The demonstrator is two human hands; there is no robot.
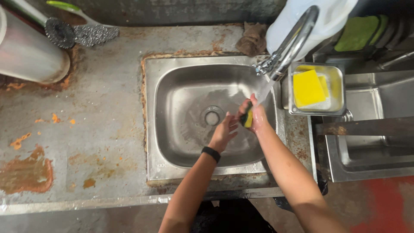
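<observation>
Over the sink, head view: both hands meet under running water
right hand (257,115): closed around a yellow-and-dark sponge (247,118), wet, right beneath the stream
left hand (223,133): open, fingers spread, just beside the sponge; a black wristband (211,154) sits on that wrist
tap (288,47): curved metal spout, water falling onto the right hand
sink (194,73): steel basin set in the bench, drain (212,116) near its middle
steel tray (338,92): right of the sink, holding a yellow sponge (307,88)
bench (95,125): grey, rust-stained; steel scourers (82,33) lie at its far left edge
</observation>
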